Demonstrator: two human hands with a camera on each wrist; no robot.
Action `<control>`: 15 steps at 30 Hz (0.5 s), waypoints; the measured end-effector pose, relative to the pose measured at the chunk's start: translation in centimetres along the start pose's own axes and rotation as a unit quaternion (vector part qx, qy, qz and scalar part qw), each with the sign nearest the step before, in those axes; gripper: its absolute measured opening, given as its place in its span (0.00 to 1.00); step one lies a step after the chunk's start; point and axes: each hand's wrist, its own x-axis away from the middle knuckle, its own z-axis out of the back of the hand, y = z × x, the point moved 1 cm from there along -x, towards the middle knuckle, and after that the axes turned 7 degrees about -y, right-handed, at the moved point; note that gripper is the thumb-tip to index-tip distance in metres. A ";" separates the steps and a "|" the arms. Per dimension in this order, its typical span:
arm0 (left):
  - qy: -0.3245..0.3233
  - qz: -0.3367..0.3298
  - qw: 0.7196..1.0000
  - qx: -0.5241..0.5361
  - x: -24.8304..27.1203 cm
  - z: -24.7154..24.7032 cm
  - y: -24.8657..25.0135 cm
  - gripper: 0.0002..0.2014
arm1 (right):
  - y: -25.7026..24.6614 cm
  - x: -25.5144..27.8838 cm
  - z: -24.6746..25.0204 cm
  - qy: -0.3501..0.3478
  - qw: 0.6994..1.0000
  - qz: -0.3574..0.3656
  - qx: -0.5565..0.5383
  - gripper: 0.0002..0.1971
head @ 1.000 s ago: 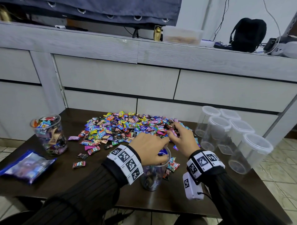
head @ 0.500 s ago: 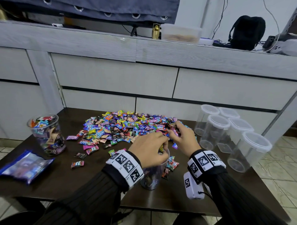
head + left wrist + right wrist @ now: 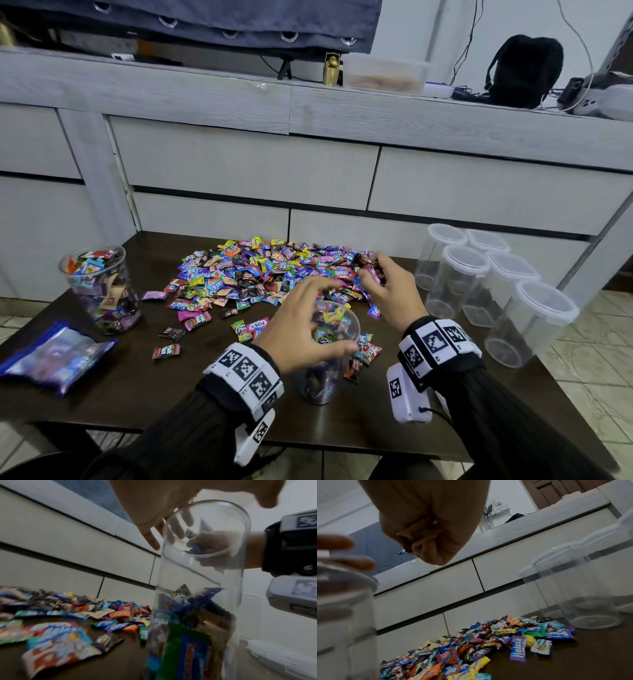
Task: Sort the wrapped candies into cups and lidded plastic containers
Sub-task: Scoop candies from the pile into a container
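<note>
A heap of wrapped candies (image 3: 267, 274) covers the middle of the dark table (image 3: 113, 394). In front of it stands a clear cup (image 3: 320, 383), partly filled with candies. My left hand (image 3: 308, 318) hovers over the cup's mouth with fingers spread and holds nothing; the left wrist view shows its straight fingers (image 3: 150, 539) above the cup (image 3: 197, 601). My right hand (image 3: 387, 287) is raised at the heap's right edge, curled round a few candies (image 3: 375, 270). In the right wrist view it is a fist (image 3: 428, 527) with wrappers (image 3: 418, 534) poking out above the heap (image 3: 479, 642).
Several empty lidded plastic containers (image 3: 466, 274) cluster at the table's right edge. A clear jar full of candies (image 3: 102, 287) stands at the far left, with a blue plastic bag (image 3: 54, 353) in front of it. Loose candies (image 3: 363, 353) lie around the cup. Grey drawers rise behind the table.
My left hand, curled down into the cup before, has lifted and spread its fingers. My right hand has come up off the heap with candies in its grip.
</note>
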 end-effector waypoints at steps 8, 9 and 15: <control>-0.095 0.089 0.983 0.128 0.3 0.5 -2.9 0.63 | -2.9 0.1 -3.6 0.026 0.996 0.049 -0.063 0.09; -0.097 0.092 0.984 0.115 0.3 0.4 -3.1 0.62 | -3.0 0.3 -4.1 0.025 0.996 0.052 -0.067 0.08; -0.085 0.127 0.987 0.048 0.3 0.3 -3.1 0.59 | -3.0 1.3 -5.0 -0.002 0.994 0.086 -0.067 0.04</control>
